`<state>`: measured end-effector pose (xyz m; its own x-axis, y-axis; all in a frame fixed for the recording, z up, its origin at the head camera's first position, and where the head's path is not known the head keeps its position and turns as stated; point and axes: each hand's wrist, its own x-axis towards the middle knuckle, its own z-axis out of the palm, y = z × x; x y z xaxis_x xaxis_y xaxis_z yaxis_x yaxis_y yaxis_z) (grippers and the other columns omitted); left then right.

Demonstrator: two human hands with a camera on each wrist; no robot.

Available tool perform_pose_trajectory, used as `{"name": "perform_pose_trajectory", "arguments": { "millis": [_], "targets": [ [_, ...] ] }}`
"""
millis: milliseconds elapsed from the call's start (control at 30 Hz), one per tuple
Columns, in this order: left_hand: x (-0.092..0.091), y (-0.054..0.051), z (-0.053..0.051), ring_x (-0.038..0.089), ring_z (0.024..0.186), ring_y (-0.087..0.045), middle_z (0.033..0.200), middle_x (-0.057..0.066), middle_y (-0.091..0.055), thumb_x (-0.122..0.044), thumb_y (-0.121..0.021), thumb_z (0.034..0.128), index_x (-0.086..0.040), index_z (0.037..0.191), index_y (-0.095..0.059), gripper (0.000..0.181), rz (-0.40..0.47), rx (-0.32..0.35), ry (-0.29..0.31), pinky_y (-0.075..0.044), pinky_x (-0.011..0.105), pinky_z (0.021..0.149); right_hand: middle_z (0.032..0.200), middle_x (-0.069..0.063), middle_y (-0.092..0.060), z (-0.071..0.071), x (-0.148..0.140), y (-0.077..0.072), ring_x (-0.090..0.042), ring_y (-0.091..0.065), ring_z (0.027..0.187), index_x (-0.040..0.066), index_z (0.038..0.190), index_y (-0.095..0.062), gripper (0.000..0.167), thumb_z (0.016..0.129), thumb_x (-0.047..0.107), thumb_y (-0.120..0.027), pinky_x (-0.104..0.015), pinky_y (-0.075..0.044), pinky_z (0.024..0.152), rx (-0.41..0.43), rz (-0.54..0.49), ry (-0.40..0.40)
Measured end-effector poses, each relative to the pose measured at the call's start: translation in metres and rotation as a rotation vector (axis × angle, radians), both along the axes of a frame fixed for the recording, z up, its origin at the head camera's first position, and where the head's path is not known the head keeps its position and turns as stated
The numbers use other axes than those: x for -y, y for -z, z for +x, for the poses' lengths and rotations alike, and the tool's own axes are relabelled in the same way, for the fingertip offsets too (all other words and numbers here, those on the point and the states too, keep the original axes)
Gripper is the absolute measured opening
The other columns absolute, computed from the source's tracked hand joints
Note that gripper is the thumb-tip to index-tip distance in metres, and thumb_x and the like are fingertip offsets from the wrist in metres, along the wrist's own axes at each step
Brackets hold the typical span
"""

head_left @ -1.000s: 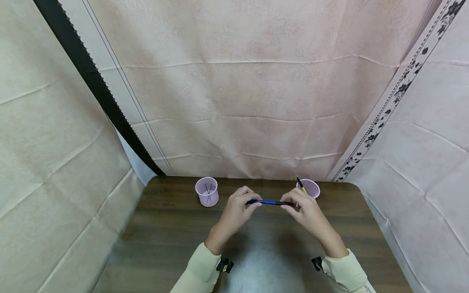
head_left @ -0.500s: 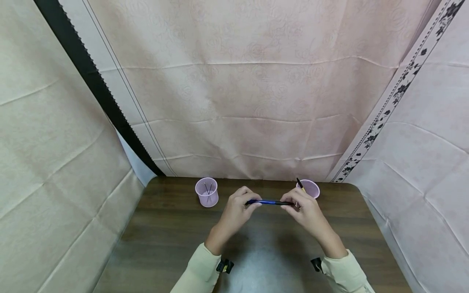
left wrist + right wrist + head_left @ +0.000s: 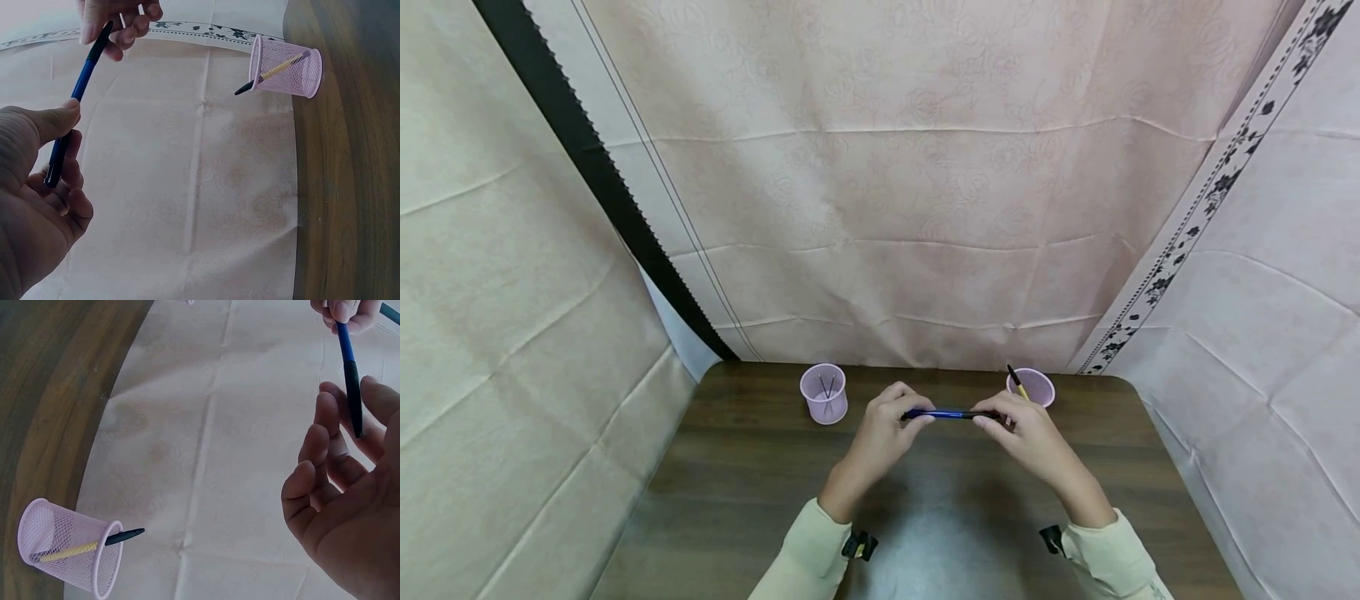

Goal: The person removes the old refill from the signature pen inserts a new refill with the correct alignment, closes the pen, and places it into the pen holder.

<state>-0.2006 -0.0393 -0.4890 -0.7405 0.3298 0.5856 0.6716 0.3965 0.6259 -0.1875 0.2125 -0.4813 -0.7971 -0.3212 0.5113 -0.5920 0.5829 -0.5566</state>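
A blue pen with black ends lies level between the two hands above the table. The left hand pinches its left end between thumb and curled fingers; in the left wrist view that hand grips the pen near its black end. The right hand has thumb and forefinger on either side of the other, dark end. In the right wrist view the pen's tapered black tip points into this hand, its other fingers loosely curled.
A lilac mesh cup with thin dark sticks or lines inside stands at the table's back left. Behind the right hand, a second mesh cup holds a yellow-and-black pen. Pale cloth hangs behind the wooden table.
The right hand has shifted very slightly left along the pen. The left hand and the cups look unchanged.
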Motion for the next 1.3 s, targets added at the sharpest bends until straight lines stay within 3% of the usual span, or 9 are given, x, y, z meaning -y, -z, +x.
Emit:
{"name": "perform_pose_trajectory", "arguments": {
  "millis": [233,500,800,1067,1300],
  "targets": [
    [0.0000,-0.0007,0.0005,0.011,0.083,-0.062,0.093,0.001,-0.062,-0.007,-0.080,0.0889,-0.010,0.097,-0.078,0.008,-0.018,0.021,-0.002,-0.057,0.021,0.071,0.085,0.012,-0.067,-0.0005,0.0000,0.0003,-0.001,-0.051,0.071,0.017,0.095,-0.076,0.012,0.090,0.006,-0.078,-0.021,-0.044,0.063,-0.015,0.021,-0.003],
    [-0.0012,-0.0006,0.0004,0.010,0.081,-0.060,0.092,0.001,-0.063,-0.008,-0.081,0.0881,-0.010,0.096,-0.078,0.009,-0.015,0.002,-0.005,-0.056,0.020,0.070,0.085,0.012,-0.066,-0.0011,-0.0002,0.0016,-0.001,-0.050,0.072,0.018,0.094,-0.074,0.017,0.087,0.004,-0.081,-0.020,-0.044,0.061,-0.032,-0.006,-0.003],
    [-0.0017,0.0003,0.0011,0.010,0.081,-0.060,0.093,0.001,-0.063,-0.010,-0.080,0.0894,-0.010,0.097,-0.078,0.008,-0.027,0.023,-0.005,-0.055,0.020,0.070,0.085,0.011,-0.065,-0.0002,-0.0001,0.0050,-0.005,-0.052,0.075,0.018,0.095,-0.074,0.023,0.083,0.001,-0.083,-0.019,-0.044,0.063,-0.057,-0.042,0.003],
    [-0.0030,0.0010,0.0009,0.013,0.081,-0.062,0.092,0.000,-0.063,-0.010,-0.080,0.0893,-0.011,0.096,-0.078,0.007,-0.034,0.032,0.000,-0.054,0.020,0.070,0.085,0.006,-0.066,0.0018,0.0006,0.0078,-0.005,-0.056,0.075,0.013,0.099,-0.071,0.028,0.079,-0.003,-0.085,-0.021,-0.047,0.063,-0.015,-0.071,0.019],
    [-0.0038,0.0006,0.0001,0.012,0.081,-0.062,0.092,0.000,-0.063,-0.009,-0.081,0.0885,-0.011,0.095,-0.078,0.007,-0.034,0.019,-0.002,-0.054,0.019,0.069,0.088,0.002,-0.072,0.0036,-0.0019,0.0041,-0.006,-0.058,0.075,0.008,0.107,-0.072,0.030,0.081,0.005,-0.086,-0.022,-0.048,0.064,0.036,-0.054,0.018]
  ]
}}
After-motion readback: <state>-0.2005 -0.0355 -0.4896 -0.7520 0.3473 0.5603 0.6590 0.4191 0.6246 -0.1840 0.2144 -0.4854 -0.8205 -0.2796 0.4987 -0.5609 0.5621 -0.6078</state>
